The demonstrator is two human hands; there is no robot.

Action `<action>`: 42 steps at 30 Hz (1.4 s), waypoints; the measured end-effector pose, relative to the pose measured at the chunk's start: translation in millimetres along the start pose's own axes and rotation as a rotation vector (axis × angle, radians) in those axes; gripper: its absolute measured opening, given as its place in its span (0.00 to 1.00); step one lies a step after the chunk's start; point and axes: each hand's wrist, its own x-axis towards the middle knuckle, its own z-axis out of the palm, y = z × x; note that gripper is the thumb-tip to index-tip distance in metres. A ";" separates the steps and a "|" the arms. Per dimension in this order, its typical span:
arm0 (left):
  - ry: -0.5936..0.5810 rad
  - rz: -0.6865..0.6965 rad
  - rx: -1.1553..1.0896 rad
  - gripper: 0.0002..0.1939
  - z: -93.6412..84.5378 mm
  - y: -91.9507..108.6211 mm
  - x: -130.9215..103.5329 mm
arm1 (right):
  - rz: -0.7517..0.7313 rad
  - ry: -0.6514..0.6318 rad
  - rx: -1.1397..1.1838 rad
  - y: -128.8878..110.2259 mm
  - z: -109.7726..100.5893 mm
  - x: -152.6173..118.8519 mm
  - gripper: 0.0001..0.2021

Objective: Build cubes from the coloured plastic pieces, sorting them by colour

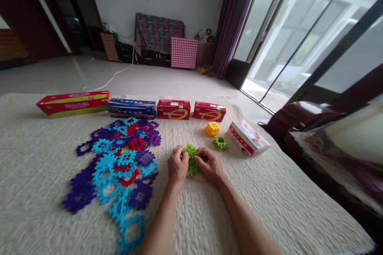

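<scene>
Green interlocking plastic pieces (191,151) are held between both hands, just above the quilted cover. My left hand (178,164) grips them from the left, thumb and fingers pinched on the edge. From the right, my right hand (210,163) holds the same pieces with its thumb on top and the fingers curled. Beyond my right hand sit an assembled green block (220,143) and, just behind it, a yellow block (212,129). A spread pile of purple, light blue and red pieces (107,161) lies to the left of my left hand.
Across the back of the cover stand a long red and green box (74,104), a blue box (131,108) and two red boxes (173,109). A white and red box (248,138) lies at the right. Dark furniture (299,115) borders the right edge.
</scene>
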 end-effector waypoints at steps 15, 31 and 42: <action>-0.071 0.212 0.259 0.12 -7.2 32.2 14.7 | 0.013 0.139 0.286 -7.1 -6.2 -2.0 0.08; -0.038 0.053 0.152 0.15 -8.3 41.0 16.9 | 0.076 0.345 0.211 1.9 -12.2 2.3 0.05; -0.224 0.283 0.560 0.21 0.5 26.6 6.8 | -0.073 0.161 -0.351 9.9 -11.1 -9.5 0.08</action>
